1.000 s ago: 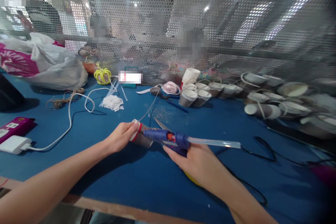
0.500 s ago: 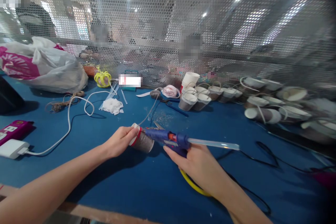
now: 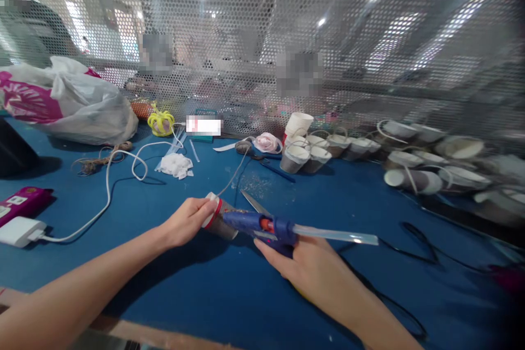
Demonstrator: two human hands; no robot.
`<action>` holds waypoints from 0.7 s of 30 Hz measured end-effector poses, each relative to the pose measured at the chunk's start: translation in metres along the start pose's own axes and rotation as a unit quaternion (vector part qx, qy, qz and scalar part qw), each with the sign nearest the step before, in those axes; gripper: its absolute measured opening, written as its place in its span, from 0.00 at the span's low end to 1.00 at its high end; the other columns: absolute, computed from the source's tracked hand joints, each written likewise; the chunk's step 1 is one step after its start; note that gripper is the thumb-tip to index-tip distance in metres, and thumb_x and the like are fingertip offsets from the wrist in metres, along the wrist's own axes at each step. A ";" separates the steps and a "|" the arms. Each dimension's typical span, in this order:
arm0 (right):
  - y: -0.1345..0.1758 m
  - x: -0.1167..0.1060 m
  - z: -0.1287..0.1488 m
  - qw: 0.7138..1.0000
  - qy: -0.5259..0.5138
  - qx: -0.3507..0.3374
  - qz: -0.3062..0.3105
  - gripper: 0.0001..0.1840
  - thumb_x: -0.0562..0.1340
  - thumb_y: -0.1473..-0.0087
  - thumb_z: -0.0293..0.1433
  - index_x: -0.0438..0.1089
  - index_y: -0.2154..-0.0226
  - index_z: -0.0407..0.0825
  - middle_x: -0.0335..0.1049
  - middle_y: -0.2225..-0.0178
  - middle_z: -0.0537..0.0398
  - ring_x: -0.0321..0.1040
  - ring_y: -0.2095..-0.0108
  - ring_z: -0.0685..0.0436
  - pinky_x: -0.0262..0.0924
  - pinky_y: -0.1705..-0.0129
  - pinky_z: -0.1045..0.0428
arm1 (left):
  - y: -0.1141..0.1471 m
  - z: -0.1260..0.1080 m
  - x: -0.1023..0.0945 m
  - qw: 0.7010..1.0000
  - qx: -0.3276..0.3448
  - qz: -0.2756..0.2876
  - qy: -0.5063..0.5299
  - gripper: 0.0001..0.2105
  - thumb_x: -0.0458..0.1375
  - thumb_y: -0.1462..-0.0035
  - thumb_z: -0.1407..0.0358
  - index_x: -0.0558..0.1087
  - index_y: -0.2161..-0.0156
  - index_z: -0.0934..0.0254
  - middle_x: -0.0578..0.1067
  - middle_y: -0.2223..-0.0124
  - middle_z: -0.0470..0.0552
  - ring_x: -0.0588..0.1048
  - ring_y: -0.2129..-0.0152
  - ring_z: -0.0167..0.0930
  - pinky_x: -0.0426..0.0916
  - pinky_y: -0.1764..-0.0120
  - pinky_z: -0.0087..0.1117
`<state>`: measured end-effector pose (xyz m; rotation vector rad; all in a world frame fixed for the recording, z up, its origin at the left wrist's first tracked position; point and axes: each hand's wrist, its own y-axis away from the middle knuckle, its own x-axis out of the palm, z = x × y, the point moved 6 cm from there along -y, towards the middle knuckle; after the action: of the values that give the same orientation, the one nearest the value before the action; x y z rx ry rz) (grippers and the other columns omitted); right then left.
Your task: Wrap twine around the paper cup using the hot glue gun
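Observation:
My left hand grips a paper cup by its white and red rim end; the cup lies tilted on its side and its lower part looks wrapped in grey-brown cord. A blue hot glue gun is held in my right hand, a clear glue stick jutting from its back. The gun's nozzle sits at the cup's side; whether it touches I cannot tell. Grey cord runs from the cup to a small ball of cord. Behind the gun, scissors blades show, their handles mostly hidden.
Several cord-wrapped cups with handles stand at the back right, before a perforated metal screen. Plastic bag, yellow basket-like item, white scraps, white cable and purple power strip occupy the left. Black cable lies right.
The glue gun and my right hand have dipped slightly, bringing the nozzle lower along the cup's side. More of the scissors blades shows. My left hand stays nearly still on the cup.

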<state>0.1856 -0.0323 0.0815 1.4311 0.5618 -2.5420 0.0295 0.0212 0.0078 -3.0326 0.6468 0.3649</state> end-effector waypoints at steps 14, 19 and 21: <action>-0.003 0.010 -0.027 0.992 -0.061 0.106 0.041 0.19 0.54 0.52 0.40 0.57 0.88 0.50 0.60 0.89 0.60 0.59 0.86 0.51 0.57 0.81 0.56 | 0.001 -0.001 -0.002 0.998 0.029 0.027 -0.048 0.22 0.42 0.45 0.55 0.70 0.68 0.74 0.67 0.76 0.47 0.62 0.77 0.26 0.59 0.70 0.26; -0.001 0.010 -0.024 0.985 -0.089 0.138 0.057 0.20 0.54 0.53 0.41 0.55 0.89 0.50 0.59 0.90 0.60 0.58 0.87 0.52 0.56 0.81 0.56 | 0.001 0.001 -0.002 0.998 0.027 0.025 -0.057 0.23 0.42 0.45 0.55 0.70 0.69 0.74 0.67 0.77 0.47 0.62 0.78 0.25 0.59 0.70 0.25; 0.001 0.011 -0.022 0.981 -0.102 0.149 0.075 0.19 0.54 0.53 0.41 0.57 0.88 0.49 0.60 0.89 0.60 0.58 0.86 0.52 0.56 0.82 0.56 | 0.001 0.000 -0.003 0.998 0.024 0.020 -0.059 0.22 0.42 0.45 0.55 0.70 0.70 0.74 0.66 0.77 0.46 0.61 0.78 0.25 0.59 0.70 0.25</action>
<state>0.1971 -0.0235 0.0614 1.2158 0.0376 -2.6877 0.0261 0.0214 0.0082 -2.9299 0.6991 0.5175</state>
